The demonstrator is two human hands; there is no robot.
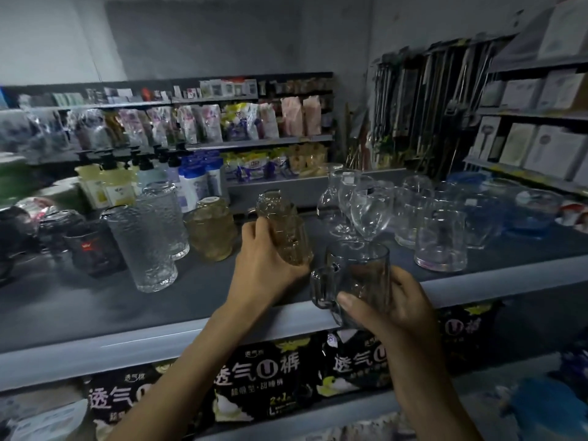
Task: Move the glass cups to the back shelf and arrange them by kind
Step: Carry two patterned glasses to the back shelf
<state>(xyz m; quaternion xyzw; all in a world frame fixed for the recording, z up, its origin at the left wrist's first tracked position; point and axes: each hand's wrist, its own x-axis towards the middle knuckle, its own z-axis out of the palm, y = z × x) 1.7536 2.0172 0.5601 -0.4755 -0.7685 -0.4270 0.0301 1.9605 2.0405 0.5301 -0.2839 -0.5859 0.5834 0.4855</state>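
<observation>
our left hand (265,262) gripped an amber ribbed glass cup (283,224), our right hand (394,300) a clear handled glass mug (362,268); held so near, they risked clinking and chipping.

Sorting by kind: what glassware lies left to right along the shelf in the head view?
Dark cups, clear textured tumblers, amber cups, held amber cup, clear mug, smooth clear tumblers, blue glassware.

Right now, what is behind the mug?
Wine glasses stand behind the mug held by the right hand; the mug covers the nearest one's foot.
</observation>
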